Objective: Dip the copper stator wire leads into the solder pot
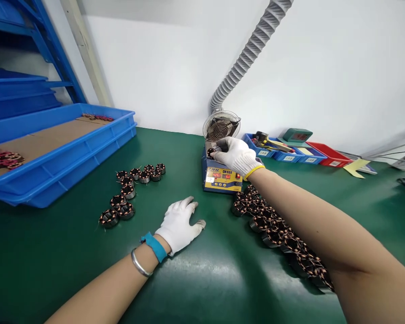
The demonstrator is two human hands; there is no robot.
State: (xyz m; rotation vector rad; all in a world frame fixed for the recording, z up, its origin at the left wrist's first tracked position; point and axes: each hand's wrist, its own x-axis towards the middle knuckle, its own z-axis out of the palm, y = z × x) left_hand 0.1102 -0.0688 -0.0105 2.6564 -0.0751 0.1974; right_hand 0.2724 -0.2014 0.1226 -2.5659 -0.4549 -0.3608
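Observation:
My right hand (pixel 235 155), in a white glove with a yellow cuff edge, grips a small wound motor stator (pixel 211 153) over the top of a blue and yellow solder pot (pixel 222 179) with lit red digits. Fingers and thumb pinch the stator's side; its lower part is hidden. My left hand (pixel 180 225), also gloved, lies on the green table with thumb and fingers apart and nothing in it. Left of it stand several stators (pixel 127 192) in a loose group. A longer, denser batch of stators (pixel 273 236) runs beside and partly behind my right forearm.
Behind the pot, a round fan guard (pixel 220 129) joins a grey ribbed hose (pixel 253 42). At left sits a large blue tray (pixel 70 164) with more wound parts on cardboard. Small blue bins (pixel 286 156), a red bin (pixel 330 157) and a green clock (pixel 297 135) line the wall.

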